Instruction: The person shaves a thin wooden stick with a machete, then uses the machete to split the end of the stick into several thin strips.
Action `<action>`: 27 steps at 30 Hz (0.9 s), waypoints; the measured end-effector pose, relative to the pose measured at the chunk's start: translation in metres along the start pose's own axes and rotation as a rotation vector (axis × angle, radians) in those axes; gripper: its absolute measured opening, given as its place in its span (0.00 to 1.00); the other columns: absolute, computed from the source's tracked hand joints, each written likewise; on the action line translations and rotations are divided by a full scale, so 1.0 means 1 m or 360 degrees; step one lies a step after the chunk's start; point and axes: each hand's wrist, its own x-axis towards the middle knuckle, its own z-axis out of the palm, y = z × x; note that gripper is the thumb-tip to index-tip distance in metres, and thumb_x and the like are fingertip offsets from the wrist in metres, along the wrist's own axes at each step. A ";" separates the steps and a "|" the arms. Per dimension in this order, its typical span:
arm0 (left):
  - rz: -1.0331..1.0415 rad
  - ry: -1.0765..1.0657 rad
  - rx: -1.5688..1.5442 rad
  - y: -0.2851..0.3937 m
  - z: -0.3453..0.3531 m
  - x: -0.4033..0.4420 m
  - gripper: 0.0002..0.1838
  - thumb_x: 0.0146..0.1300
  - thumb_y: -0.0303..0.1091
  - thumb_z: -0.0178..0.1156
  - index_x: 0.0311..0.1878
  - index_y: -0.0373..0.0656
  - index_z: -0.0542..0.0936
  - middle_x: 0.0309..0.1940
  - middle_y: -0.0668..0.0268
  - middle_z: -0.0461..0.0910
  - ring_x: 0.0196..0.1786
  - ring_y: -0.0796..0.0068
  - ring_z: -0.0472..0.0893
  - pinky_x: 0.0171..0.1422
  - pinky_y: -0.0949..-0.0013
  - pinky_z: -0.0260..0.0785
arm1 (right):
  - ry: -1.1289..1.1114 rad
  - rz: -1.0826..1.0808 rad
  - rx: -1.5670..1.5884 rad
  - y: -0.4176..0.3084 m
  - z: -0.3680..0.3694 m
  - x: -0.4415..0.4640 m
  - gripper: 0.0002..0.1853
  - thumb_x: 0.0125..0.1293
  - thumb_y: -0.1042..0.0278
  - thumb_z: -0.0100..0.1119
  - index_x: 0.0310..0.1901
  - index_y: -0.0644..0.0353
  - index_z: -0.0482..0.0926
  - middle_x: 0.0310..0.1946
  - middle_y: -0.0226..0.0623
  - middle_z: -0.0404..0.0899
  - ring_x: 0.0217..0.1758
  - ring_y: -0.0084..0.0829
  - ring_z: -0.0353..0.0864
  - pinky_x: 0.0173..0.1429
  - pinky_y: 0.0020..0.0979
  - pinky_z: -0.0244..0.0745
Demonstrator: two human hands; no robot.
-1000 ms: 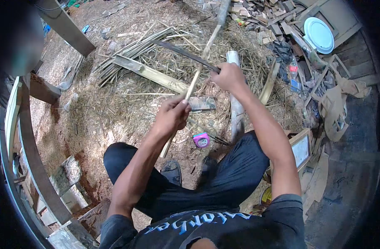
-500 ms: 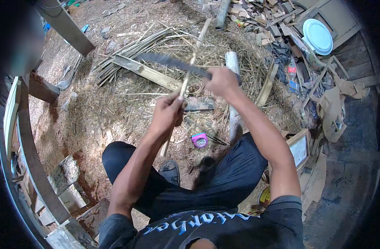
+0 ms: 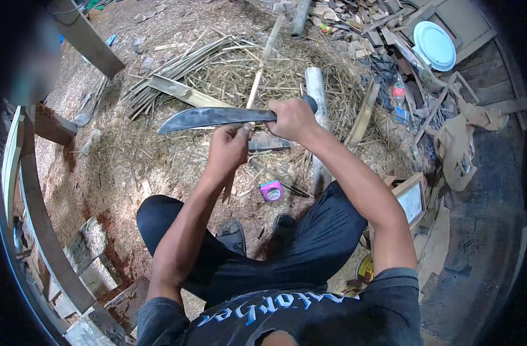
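Observation:
My right hand (image 3: 295,119) is wrapped round the dark handle of a machete (image 3: 208,117), its broad blade pointing left. A long, pale bamboo strip (image 3: 256,86) is pinched in my left hand (image 3: 229,147), thumb against fingers. One end of the strip reaches up and away, and the other shows below the left hand. The blade crosses in front of the strip just above my left fingertips; whether its edge touches the strip I cannot tell.
A pink tape measure (image 3: 271,191) lies on the ground between my feet. Beyond my hands are a bundle of thin strips (image 3: 177,75), a split bamboo piece (image 3: 185,92) and a pale round post (image 3: 316,95). Wood scraps (image 3: 355,23) pile up at the back right.
The machete has come down and closer along the strip to my left hand, its flat side now turned more towards me. My left hand keeps its pinch on the strip.

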 end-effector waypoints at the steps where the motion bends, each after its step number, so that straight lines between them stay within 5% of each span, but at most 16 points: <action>1: -0.0017 -0.0058 -0.0004 0.004 -0.003 -0.004 0.11 0.72 0.35 0.55 0.40 0.37 0.80 0.16 0.77 0.65 0.15 0.87 0.60 0.18 0.77 0.50 | -0.0014 -0.0005 -0.0012 0.000 -0.002 0.003 0.08 0.51 0.62 0.60 0.25 0.57 0.79 0.19 0.46 0.81 0.25 0.48 0.84 0.35 0.46 0.81; 6: -0.0032 -0.0017 -0.0077 0.011 0.004 -0.029 0.11 0.73 0.30 0.51 0.51 0.36 0.80 0.20 0.77 0.70 0.17 0.90 0.64 0.18 0.79 0.53 | -0.0217 0.0602 0.0016 0.030 -0.034 0.013 0.12 0.58 0.56 0.59 0.32 0.55 0.84 0.23 0.45 0.83 0.29 0.43 0.86 0.39 0.43 0.81; 10: -0.0075 -0.0174 -0.0028 0.002 0.005 -0.016 0.17 0.73 0.32 0.53 0.62 0.38 0.75 0.21 0.78 0.67 0.17 0.90 0.60 0.18 0.79 0.49 | -0.0233 0.0617 0.0027 0.016 -0.027 0.005 0.12 0.58 0.56 0.60 0.32 0.56 0.84 0.24 0.45 0.83 0.29 0.42 0.86 0.39 0.42 0.81; 13: -0.0016 -0.0153 -0.0079 -0.001 -0.005 0.003 0.09 0.72 0.33 0.53 0.42 0.38 0.79 0.17 0.77 0.65 0.16 0.87 0.60 0.18 0.77 0.47 | -0.0349 0.0372 0.0077 -0.011 -0.015 -0.004 0.11 0.58 0.57 0.59 0.32 0.55 0.84 0.24 0.46 0.83 0.28 0.42 0.85 0.38 0.42 0.81; 15: -0.0075 -0.0085 -0.0077 -0.010 -0.010 0.004 0.09 0.72 0.34 0.54 0.38 0.39 0.77 0.17 0.77 0.66 0.15 0.87 0.60 0.18 0.77 0.47 | -0.0306 0.0081 -0.0028 -0.027 -0.009 -0.010 0.12 0.58 0.57 0.59 0.32 0.56 0.84 0.24 0.47 0.83 0.28 0.43 0.85 0.38 0.42 0.81; 17: -0.0144 -0.0030 -0.0061 -0.005 -0.011 -0.004 0.10 0.72 0.34 0.54 0.34 0.41 0.76 0.16 0.76 0.66 0.15 0.86 0.60 0.18 0.77 0.47 | -0.0367 0.0179 0.0042 -0.020 -0.012 -0.001 0.12 0.58 0.57 0.59 0.32 0.57 0.84 0.24 0.48 0.83 0.29 0.44 0.85 0.39 0.43 0.81; 19: -0.0115 -0.0118 -0.0093 0.008 -0.009 -0.027 0.10 0.72 0.33 0.54 0.51 0.38 0.77 0.21 0.76 0.69 0.16 0.88 0.61 0.18 0.79 0.49 | -0.0319 0.0430 0.0033 -0.005 -0.025 0.012 0.12 0.58 0.58 0.59 0.34 0.58 0.83 0.26 0.47 0.83 0.31 0.45 0.85 0.41 0.44 0.81; 21: -0.0150 -0.0174 -0.0106 0.016 -0.005 -0.033 0.22 0.72 0.31 0.53 0.68 0.40 0.71 0.26 0.76 0.72 0.17 0.89 0.62 0.18 0.81 0.52 | -0.0224 0.0524 -0.0021 0.015 -0.034 0.017 0.12 0.58 0.58 0.59 0.35 0.58 0.83 0.26 0.47 0.84 0.31 0.45 0.86 0.41 0.44 0.81; 24: -0.0168 -0.0238 -0.0134 0.007 -0.007 -0.026 0.21 0.72 0.31 0.53 0.67 0.40 0.72 0.26 0.76 0.72 0.17 0.89 0.62 0.19 0.81 0.52 | -0.0137 0.0696 0.0005 0.012 -0.036 0.010 0.13 0.58 0.57 0.58 0.34 0.58 0.84 0.25 0.48 0.83 0.29 0.46 0.85 0.41 0.45 0.80; 27: -0.0062 -0.0106 -0.0049 0.008 -0.010 -0.007 0.10 0.69 0.30 0.54 0.48 0.37 0.79 0.19 0.75 0.70 0.15 0.87 0.63 0.18 0.78 0.53 | -0.0265 0.0405 0.0205 -0.014 -0.033 -0.001 0.14 0.56 0.57 0.60 0.28 0.60 0.83 0.23 0.50 0.82 0.28 0.51 0.84 0.38 0.46 0.80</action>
